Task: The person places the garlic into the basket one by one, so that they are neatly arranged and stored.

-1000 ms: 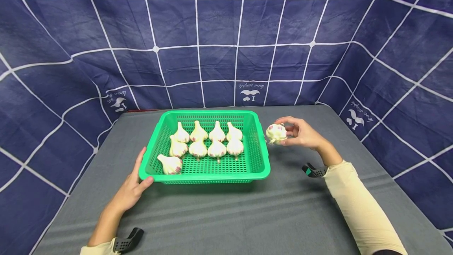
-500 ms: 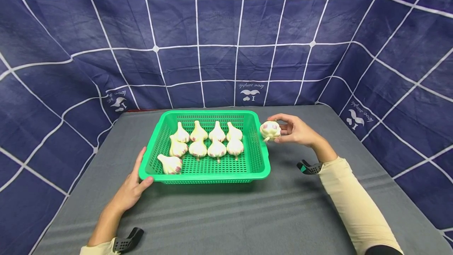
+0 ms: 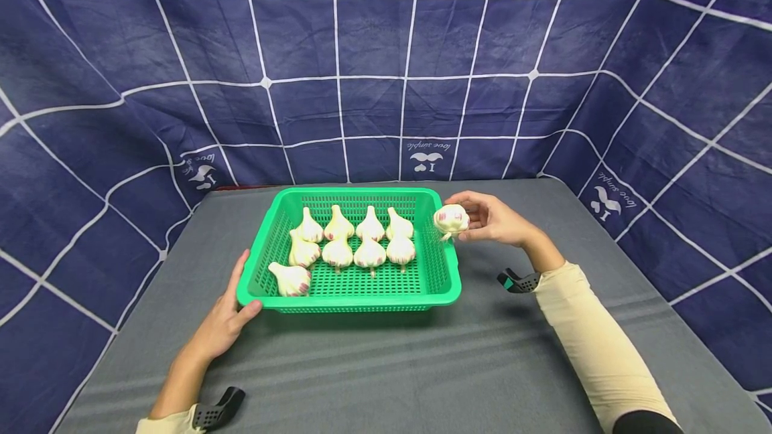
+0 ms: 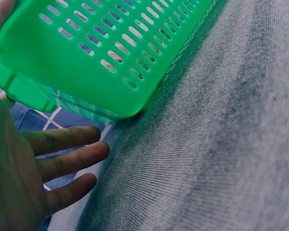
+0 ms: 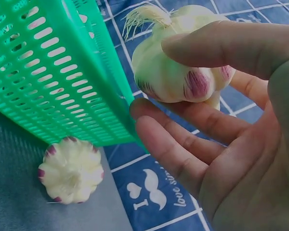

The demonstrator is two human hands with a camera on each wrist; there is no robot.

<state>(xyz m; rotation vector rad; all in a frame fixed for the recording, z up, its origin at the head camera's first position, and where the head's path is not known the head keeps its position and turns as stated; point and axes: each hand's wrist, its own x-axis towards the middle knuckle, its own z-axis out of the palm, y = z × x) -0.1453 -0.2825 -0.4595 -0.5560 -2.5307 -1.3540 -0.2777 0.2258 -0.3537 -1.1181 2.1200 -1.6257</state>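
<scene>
In the head view my right hand (image 3: 494,220) holds a garlic bulb (image 3: 451,218) between thumb and fingers, over the right rim of a green basket (image 3: 362,301). The right wrist view shows this bulb (image 5: 183,77) with its roots turned up, apart from the basket's wall (image 5: 62,62). My left hand (image 3: 220,323) grips the basket's near left corner, thumb on the rim; in the left wrist view its other fingers (image 4: 72,161) stretch out beside it. Inside, several garlic bulbs (image 3: 369,253) lie in two rows, plus one bulb (image 3: 291,280) at the front left.
Another garlic bulb (image 5: 70,171) lies on the grey table beside the basket in the right wrist view; the head view does not show it. A blue cloth with white lines (image 3: 374,39) hangs behind and at both sides of the grey tabletop (image 3: 374,374).
My right hand has carried the garlic bulb leftward, from beside the basket to over its right rim. My left hand and the basket have stayed where they were.
</scene>
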